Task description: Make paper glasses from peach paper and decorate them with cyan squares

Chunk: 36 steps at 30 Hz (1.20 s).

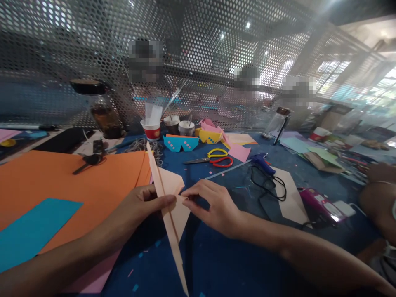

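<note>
A folded sheet of peach paper (168,210) stands on edge above the blue table, its long fold running toward me. My left hand (151,200) grips it from the left, thumb on the near face and fingers behind. From the right, my right hand (213,206) pinches the paper's right edge between thumb and fingertips. Behind the paper are scissors (221,159) with a yellow and a red handle loop. Farther back stand blue paper glasses (181,143) and yellow paper glasses (210,136).
Orange sheets (102,177) and a blue paper piece (43,227) lie left. A blue glue gun (262,163) with a black cord sits right, near a magenta device (321,204). Behind are a red-and-white cup (151,130) and a glass jar (107,115). Another person's arm (379,198) reaches in at right.
</note>
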Each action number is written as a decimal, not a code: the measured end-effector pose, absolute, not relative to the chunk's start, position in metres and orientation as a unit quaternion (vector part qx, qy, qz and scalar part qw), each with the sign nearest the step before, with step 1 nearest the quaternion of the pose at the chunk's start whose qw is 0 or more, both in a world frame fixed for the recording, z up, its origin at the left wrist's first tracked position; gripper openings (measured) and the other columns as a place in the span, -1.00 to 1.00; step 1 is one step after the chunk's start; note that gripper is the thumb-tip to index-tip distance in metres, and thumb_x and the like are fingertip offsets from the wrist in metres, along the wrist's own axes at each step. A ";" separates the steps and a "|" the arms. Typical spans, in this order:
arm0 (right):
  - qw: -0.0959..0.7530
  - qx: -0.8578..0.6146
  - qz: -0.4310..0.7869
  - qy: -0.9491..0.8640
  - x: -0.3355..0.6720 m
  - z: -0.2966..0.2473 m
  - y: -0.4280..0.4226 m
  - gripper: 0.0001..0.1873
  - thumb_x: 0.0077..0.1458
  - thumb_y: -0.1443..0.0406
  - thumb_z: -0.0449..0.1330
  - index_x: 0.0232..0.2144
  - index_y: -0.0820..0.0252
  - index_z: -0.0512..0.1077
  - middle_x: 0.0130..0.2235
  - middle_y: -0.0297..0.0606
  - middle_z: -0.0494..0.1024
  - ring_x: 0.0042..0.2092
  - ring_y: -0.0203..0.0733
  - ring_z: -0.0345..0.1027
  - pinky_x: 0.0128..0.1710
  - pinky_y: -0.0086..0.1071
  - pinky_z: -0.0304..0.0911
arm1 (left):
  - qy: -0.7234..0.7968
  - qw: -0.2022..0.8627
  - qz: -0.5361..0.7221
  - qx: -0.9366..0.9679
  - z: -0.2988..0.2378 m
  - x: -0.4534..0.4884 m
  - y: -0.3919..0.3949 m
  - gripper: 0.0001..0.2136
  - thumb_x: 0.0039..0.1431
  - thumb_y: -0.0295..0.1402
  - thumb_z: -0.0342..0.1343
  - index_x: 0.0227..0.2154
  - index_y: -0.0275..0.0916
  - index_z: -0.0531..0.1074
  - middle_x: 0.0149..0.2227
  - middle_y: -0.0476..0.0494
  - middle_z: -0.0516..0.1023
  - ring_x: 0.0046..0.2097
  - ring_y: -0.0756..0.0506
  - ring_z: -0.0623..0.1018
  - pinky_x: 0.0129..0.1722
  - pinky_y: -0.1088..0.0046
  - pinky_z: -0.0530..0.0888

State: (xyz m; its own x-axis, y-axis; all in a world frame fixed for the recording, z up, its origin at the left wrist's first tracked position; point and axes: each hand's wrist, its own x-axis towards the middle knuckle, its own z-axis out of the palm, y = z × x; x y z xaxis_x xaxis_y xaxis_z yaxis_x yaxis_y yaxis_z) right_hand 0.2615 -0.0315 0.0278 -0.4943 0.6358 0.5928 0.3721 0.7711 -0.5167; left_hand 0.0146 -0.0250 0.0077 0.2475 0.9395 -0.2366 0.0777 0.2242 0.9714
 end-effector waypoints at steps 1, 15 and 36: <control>0.404 -0.292 0.148 -0.854 0.261 0.028 -0.032 -0.90 0.43 0.30 0.26 -0.10 0.19 0.57 -0.20 -0.21 0.68 -0.18 -0.18 0.56 -0.10 -0.31 0.43 | 0.501 0.601 0.358 0.510 0.007 0.015 -0.025 -0.69 0.07 -0.08 0.47 -0.26 -0.21 0.72 -0.33 -0.25 0.74 -0.32 -0.24 0.68 -0.32 0.26 0.57; 0.416 -0.278 0.190 -0.845 0.261 0.029 -0.031 -0.92 0.43 0.32 0.25 -0.12 0.19 0.57 -0.18 -0.20 0.70 -0.14 -0.18 0.59 -0.07 -0.31 0.45 | 0.493 0.623 0.351 0.496 0.006 0.015 -0.028 -0.73 0.09 -0.09 0.45 -0.33 -0.19 0.70 -0.36 -0.23 0.72 -0.36 -0.21 0.66 -0.37 0.29 0.52; 0.390 -0.419 0.493 -0.655 0.254 0.033 -0.029 -0.78 0.19 0.18 0.44 -0.22 0.15 0.53 -0.27 -0.34 0.65 -0.22 -0.22 0.55 -0.16 -0.31 0.43 | 0.465 0.676 0.303 0.485 0.023 0.021 -0.031 -0.64 0.00 -0.03 0.51 -0.24 -0.17 0.74 -0.29 -0.22 0.78 -0.28 -0.23 0.69 -0.26 0.26 0.57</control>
